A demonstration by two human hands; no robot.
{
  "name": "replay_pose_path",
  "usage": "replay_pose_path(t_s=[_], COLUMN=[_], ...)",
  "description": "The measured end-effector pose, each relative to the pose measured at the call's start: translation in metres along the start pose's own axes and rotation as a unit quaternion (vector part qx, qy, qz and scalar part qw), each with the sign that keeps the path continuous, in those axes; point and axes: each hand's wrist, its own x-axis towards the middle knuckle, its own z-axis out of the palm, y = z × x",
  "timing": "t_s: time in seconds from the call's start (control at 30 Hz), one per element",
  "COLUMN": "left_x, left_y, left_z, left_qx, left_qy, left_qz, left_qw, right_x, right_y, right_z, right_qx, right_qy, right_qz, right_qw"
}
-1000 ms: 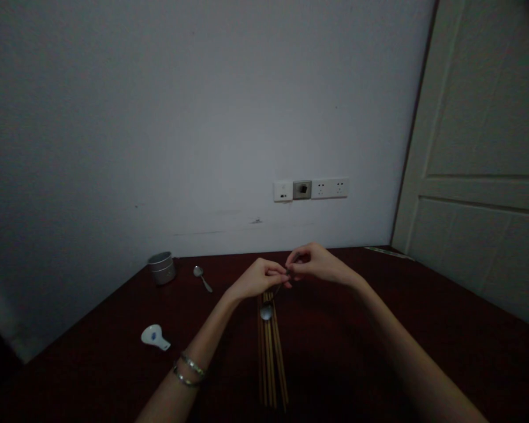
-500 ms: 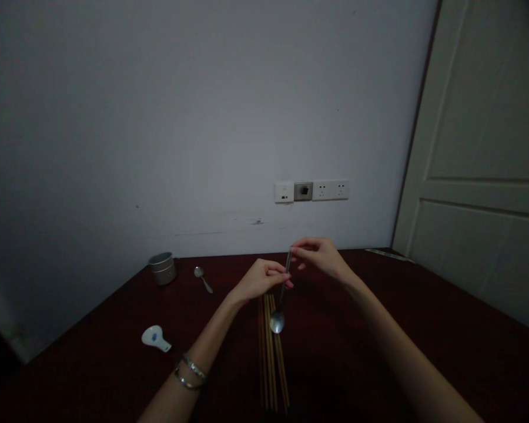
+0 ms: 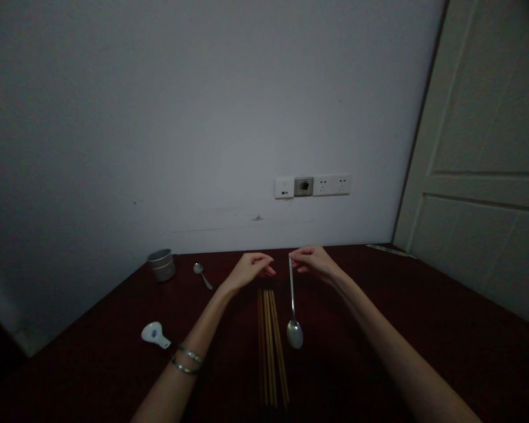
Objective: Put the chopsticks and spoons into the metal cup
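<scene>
My right hand (image 3: 312, 261) pinches the tip of the handle of a long metal spoon (image 3: 295, 333). The spoon hangs bowl toward me, just right of the chopsticks. Across from it, my left hand (image 3: 251, 268) hovers with nothing in it, its fingers loosely bent and apart; two metal bangles circle that wrist. Several wooden chopsticks (image 3: 271, 346) lie side by side below and between the hands, one of them redder than the others.
On the dark red table (image 3: 357, 352), to the left, are a metal cup (image 3: 162, 266), a small metal spoon (image 3: 203, 276) and a white ceramic spoon (image 3: 155, 335) with a blue mark. A thin flat strip (image 3: 390, 251) lies at the back right. Wall sockets (image 3: 330, 185) sit behind.
My left hand has let go of the long spoon and drawn back left. The spoon's bowl has swung right, off the chopsticks, and the right hand still grips its handle end.
</scene>
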Motion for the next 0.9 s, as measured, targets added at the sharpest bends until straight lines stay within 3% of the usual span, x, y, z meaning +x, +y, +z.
replay_pose_path(t_s=[0.2,0.4,0.6,0.9], left_x=[0.016,0.020,0.022,0.021], left_y=[-0.043,-0.062,-0.075,-0.089], left_z=[-0.023,-0.029,-0.032,-0.028], left_qx=[-0.011,-0.018,-0.010,0.002], left_qy=[0.077,0.093,0.101,0.108], left_qz=[-0.070,-0.105,-0.128,-0.167], left_qw=[0.995,0.990,0.986,0.980], right_x=[0.020,0.027,0.032,0.027], right_y=[0.052,0.080,0.090,0.085], right_z=[-0.004,0.002,0.011,0.019], right_qx=[0.002,-0.008,-0.008,-0.005], right_qy=[-0.001,-0.003,-0.018,-0.027], right_qz=[0.081,0.115,0.124,0.138], right_qw=[0.997,0.993,0.992,0.990])
